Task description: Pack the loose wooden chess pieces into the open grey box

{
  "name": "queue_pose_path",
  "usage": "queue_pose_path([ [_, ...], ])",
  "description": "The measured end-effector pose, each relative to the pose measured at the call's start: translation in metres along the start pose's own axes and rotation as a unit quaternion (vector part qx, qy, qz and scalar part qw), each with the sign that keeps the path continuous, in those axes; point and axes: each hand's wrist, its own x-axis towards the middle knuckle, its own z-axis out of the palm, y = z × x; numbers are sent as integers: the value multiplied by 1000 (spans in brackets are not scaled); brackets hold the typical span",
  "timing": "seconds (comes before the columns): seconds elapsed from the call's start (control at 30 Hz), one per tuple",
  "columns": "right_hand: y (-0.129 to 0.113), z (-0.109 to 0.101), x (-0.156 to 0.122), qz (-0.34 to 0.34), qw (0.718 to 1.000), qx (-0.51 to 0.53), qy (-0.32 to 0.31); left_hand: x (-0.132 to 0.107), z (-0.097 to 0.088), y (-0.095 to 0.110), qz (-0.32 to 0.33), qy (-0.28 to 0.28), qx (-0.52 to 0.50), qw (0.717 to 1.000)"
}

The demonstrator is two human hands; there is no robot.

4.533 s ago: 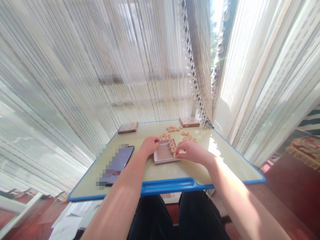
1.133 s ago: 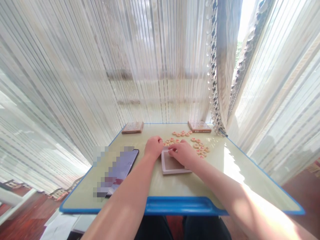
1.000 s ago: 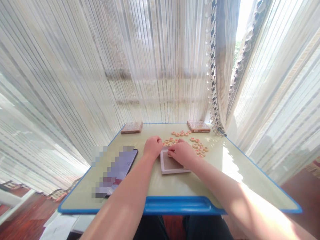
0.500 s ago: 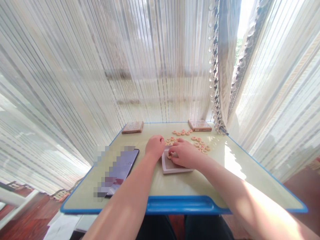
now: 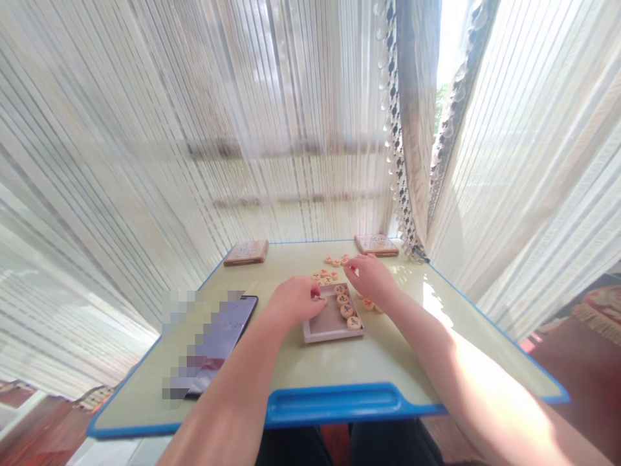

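Seated at a pale, blue-edged surface (image 5: 383, 356) before a sheer striped curtain (image 5: 272, 129), a person works with both bare hands among round, character-marked game pieces. The left hand (image 5: 295, 301) reaches over the left side of a shallow, light-rimmed tray (image 5: 326, 322), its fingers curled narrowly beside a single disc (image 5: 323, 299) near the far left corner; whether they grip it cannot be told. Four dark-marked pieces (image 5: 346, 310) line the tray's right side in a column. The right hand (image 5: 372, 275) extends past the tray, fingertips drawn close together at a far cluster of pieces (image 5: 336, 263); whether they hold one cannot be told. More pieces (image 5: 328, 279) lie just beyond the tray, and red-marked ones (image 5: 367, 304) sit to its right, partly hidden by the right forearm. A dark-framed tablet (image 5: 223, 336), partly pixelated, rests at left; two flat boxes (image 5: 246, 252) occupy the far corners.
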Motion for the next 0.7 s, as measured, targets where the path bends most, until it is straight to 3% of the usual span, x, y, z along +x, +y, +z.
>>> queue_pose_path([
  [0.07,6,6,2,35,998,43,-1,-1,1,0,15,-14,12,1000],
  [0.17,9,16,3,55,993,93,-50,0,3,-1,25,-14,28,999],
  [0.4,5,14,4,87,986,93,-104,3,7,5,54,-16,52,997],
  [0.7,4,11,1,59,976,146,-150,10,19,12,66,10,28,997],
])
